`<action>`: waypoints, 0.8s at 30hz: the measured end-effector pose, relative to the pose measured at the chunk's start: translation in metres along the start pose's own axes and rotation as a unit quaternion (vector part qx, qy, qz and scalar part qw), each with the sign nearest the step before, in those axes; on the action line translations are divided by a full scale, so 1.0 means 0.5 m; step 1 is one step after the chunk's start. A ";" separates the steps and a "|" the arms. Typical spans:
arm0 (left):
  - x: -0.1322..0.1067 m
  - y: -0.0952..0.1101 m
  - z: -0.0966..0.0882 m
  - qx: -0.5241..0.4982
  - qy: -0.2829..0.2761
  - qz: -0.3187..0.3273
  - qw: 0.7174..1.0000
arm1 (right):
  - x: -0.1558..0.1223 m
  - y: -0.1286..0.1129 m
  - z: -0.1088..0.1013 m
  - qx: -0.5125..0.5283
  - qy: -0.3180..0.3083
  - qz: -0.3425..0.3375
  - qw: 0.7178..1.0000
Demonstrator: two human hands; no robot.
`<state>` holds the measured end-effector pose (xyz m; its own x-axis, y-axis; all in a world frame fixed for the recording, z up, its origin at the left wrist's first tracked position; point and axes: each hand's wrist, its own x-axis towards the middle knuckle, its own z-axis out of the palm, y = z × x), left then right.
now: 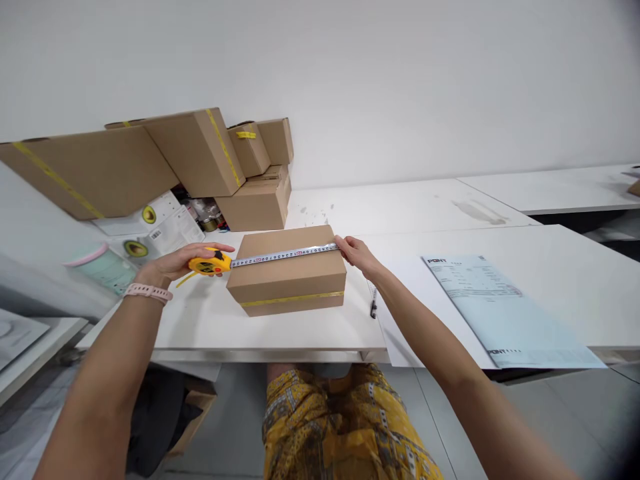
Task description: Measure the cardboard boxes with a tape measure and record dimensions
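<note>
- Head view: one matte, rectangular cardboard box (290,277) sits on the smooth white table (200,327), one yellow strip along its front.
- The person's left hand (176,261) curls around one yellow tape measure (213,265), left of the box.
- The right hand (356,255), nearly closed, pinches the straight metal blade (285,255) at the box's right edge.
- At least five brown cartons (253,207) stand behind, left.

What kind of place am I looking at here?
Probably a small packing room or office workspace: yellow-taped cardboard boxes are piled by the wall, a printed sheet lies on a white table, and a tape measure stretches across another box.
</note>
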<state>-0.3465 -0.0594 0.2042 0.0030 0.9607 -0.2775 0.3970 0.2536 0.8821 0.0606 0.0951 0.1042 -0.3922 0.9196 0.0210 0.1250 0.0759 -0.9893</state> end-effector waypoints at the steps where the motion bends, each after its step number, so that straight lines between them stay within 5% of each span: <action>1: 0.003 0.000 0.001 0.001 -0.001 0.001 1.000 | -0.002 -0.004 0.005 -0.018 0.003 -0.008 1.000; 14: 0.038 -0.003 0.002 -0.090 -0.039 -0.011 0.995 | -0.007 -0.005 0.015 -0.029 -0.022 0.006 0.999; 24: 0.047 -0.010 -0.010 -0.067 -0.066 0.000 0.996 | -0.010 -0.013 0.016 -0.029 -0.025 0.021 0.999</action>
<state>-0.3530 -0.0376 0.1950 0.1275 0.9400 -0.3165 0.2712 0.2739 0.9227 0.0544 0.0869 0.1091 -0.4304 0.9021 -0.0300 0.1947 0.0604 -0.9790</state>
